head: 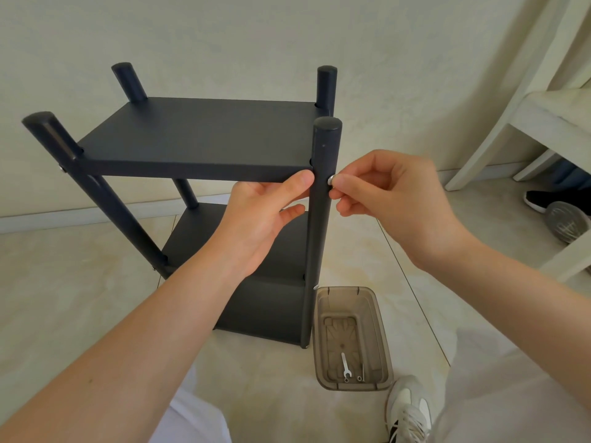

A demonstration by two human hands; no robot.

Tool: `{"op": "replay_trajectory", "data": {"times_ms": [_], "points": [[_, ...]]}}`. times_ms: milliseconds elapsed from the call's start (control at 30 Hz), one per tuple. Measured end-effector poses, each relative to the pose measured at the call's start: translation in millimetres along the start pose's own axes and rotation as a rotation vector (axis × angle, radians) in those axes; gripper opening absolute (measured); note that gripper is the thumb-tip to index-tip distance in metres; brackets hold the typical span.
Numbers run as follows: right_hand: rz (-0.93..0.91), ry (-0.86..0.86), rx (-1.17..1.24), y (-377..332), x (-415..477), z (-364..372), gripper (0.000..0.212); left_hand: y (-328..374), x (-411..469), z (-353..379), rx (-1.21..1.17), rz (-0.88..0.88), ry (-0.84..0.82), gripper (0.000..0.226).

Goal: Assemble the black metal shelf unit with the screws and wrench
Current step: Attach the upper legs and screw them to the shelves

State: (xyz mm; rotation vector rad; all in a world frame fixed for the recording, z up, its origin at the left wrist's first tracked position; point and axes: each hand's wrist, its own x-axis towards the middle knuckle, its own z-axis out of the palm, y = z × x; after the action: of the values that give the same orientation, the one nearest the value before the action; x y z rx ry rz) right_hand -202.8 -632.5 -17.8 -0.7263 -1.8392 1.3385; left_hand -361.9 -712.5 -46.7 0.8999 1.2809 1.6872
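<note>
Grey mesh sneaker (409, 407) sits nearest, at the lower right on the pale floor tile (64, 298). Just beyond it is a translucent brown plastic bin (380, 330), its long side running away from the viewer. A small flat wrench (344, 364) lies lengthwise on its bottom near the close end, with a few tiny metal pieces just beside it. The bin's far end nearly touches the foot of the shelf unit's front right post (319, 238).

The black metal shelf unit (198, 139) stands upright on the floor, straight ahead. Its four round posts run vertically and stick up above the top shelf (204, 167), and the shelves' long edges run left to right. Open floor lies to its left and in front.

The left hand (262, 219) grips the top shelf's front edge at the right corner, thumb on the edge and fingers curled beneath. The right hand (393, 199) pinches a silver screw (331, 179) between thumb and forefinger. The screw head sits against the outer side of the front right post, level with the top shelf, and its axis is horizontal, pointing left into the post.

Beyond is a plain wall (287, 33), close behind the rear posts. A white chair (543, 123) with a black shoe (543, 199) beneath it stands at the far right, well apart from the unit.
</note>
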Motion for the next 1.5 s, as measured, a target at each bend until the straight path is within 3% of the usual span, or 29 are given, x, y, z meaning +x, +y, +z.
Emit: {"op": "replay_trajectory", "data": {"times_ms": [200,267,333,467,600,667,767,800,867,1000,1233,1367,1500], "points": [[-0.155,0.037,-0.187,-1,0,0,0.009,0,0,0,-0.005,-0.005,0.01,0.008],[-0.136,0.054,-0.169,0,1,1,0.009,0,0,1,-0.005,-0.009,0.023,0.007],[-0.076,0.049,-0.131,2,4,1,0.021,2,0,3,-0.003,-0.008,0.042,0.007],[0.009,-0.134,-0.047,5,15,-5,0.045,2,-1,3,0.01,-0.005,0.077,0.008],[-0.006,-0.285,0.006,5,21,-10,0.038,-1,-6,9,0.268,0.039,0.199,0.009],[-0.007,-0.271,0.002,7,23,-10,0.034,-2,-14,10,0.578,0.197,0.271,0.019],[0.025,-0.26,0.052,9,26,-10,0.033,0,-23,5,1.108,0.752,0.337,0.039],[0.041,-0.265,0.075,10,27,-10,0.033,3,-23,4,1.17,0.907,0.361,0.037],[0.074,-0.282,0.122,10,28,-11,0.038,9,-20,6,1.21,1.019,0.409,0.033],[0.157,-0.332,0.222,9,33,-14,0.039,13,-11,10,1.32,0.837,0.373,0.057],[0.269,-0.367,0.324,7,39,-14,0.027,16,2,11,1.194,0.73,0.328,0.042],[0.347,-0.248,0.443,13,43,-8,0.016,16,1,12,1.185,0.71,0.321,0.04],[0.404,-0.282,0.318,14,48,-2,0.041,15,-2,12,1.217,0.731,0.283,0.036]]}}
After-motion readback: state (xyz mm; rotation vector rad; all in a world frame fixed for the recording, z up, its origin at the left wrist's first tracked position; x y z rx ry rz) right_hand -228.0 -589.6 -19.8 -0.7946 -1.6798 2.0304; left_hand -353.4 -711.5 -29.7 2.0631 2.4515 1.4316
